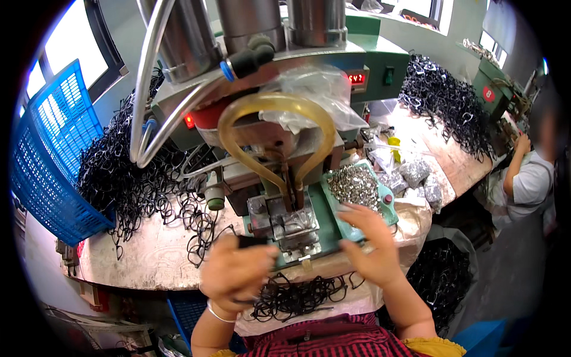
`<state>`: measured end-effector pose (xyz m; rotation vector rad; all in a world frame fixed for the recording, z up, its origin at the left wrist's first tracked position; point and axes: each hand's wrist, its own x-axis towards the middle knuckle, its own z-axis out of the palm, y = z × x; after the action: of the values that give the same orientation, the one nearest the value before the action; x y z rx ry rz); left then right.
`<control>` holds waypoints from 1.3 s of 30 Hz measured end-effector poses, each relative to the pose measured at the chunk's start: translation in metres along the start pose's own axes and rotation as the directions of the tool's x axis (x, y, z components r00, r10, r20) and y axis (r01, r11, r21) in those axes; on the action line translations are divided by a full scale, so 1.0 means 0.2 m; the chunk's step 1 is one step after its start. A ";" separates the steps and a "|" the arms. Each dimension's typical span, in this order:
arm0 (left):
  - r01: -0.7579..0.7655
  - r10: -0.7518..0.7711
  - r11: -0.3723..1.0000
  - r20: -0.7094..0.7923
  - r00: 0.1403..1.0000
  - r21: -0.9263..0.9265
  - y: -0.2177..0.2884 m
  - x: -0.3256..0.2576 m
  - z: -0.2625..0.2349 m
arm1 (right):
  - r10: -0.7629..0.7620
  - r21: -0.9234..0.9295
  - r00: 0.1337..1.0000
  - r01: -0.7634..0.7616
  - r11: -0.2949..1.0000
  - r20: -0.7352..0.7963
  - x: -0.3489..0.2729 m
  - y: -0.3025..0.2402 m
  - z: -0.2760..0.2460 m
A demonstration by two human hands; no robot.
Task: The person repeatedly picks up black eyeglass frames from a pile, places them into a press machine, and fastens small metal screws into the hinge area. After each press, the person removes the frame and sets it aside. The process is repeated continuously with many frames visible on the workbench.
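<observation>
My left hand (pixel 238 271) is curled and smeared by motion, just left of the metal fixture (pixel 291 229) under the press. A thin dark piece shows below its palm, but I cannot make out what the fingers hold. My right hand (pixel 375 247) is open, thumb and fingers apart, over the near edge of a pale green tray (pixel 389 215). Small shiny metal parts (pixel 355 187) fill that tray. Between my forearms, several black eyeglass frames (pixel 297 294) lie at the table's front edge. Above the fixture, a yellowish tube loop (pixel 276 101) comes down to the press.
Piles of black frames (pixel 172 205) cover the table at left and far right (pixel 443 107). A blue plastic basket (pixel 56 154) leans at the left. Clear bags of metal parts (pixel 414 172) lie beyond the tray. A co-worker (pixel 532 178) is at another machine on the right.
</observation>
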<state>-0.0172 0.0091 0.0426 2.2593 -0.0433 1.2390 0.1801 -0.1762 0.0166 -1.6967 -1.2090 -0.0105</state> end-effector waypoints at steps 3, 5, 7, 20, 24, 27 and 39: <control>-0.162 0.162 0.987 0.153 0.975 -0.015 -0.02 -0.01 0.15 | 0.243 -0.550 0.940 -0.337 0.764 -0.239 -0.21 0.33 -0.05; -0.252 0.228 0.965 0.249 0.941 0.068 -0.04 0.01 0.18 | 0.117 -0.531 0.957 -0.247 0.811 -0.266 -0.20 0.47 0.02; -0.249 0.229 0.967 0.254 0.940 0.049 -0.06 0.00 0.17 | 0.019 -0.493 0.956 -0.169 0.853 -0.294 -0.13 0.51 0.05; -0.198 0.190 0.980 0.247 0.950 0.008 -0.07 -0.01 0.15 | -0.248 -0.543 0.967 0.242 0.804 0.062 0.18 0.58 0.18; -0.111 0.100 0.968 0.059 0.993 0.223 0.06 -0.25 0.10 | -0.089 -0.316 0.936 -0.025 0.948 -0.341 0.09 0.68 0.09; 0.268 -0.144 0.716 -0.240 0.960 0.644 0.07 -0.50 -0.21 | 0.502 0.419 0.782 -0.343 0.841 -0.368 -0.05 0.66 0.04; 0.367 -0.474 0.424 -0.143 0.869 0.828 -0.77 -0.68 -0.24 | 0.114 -0.059 0.929 -0.144 0.988 -0.352 0.11 0.42 0.22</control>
<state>-0.0880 0.1307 -0.1139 2.8295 1.3011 0.9076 0.2286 -0.1282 -0.0523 -1.7556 -0.8416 -0.2747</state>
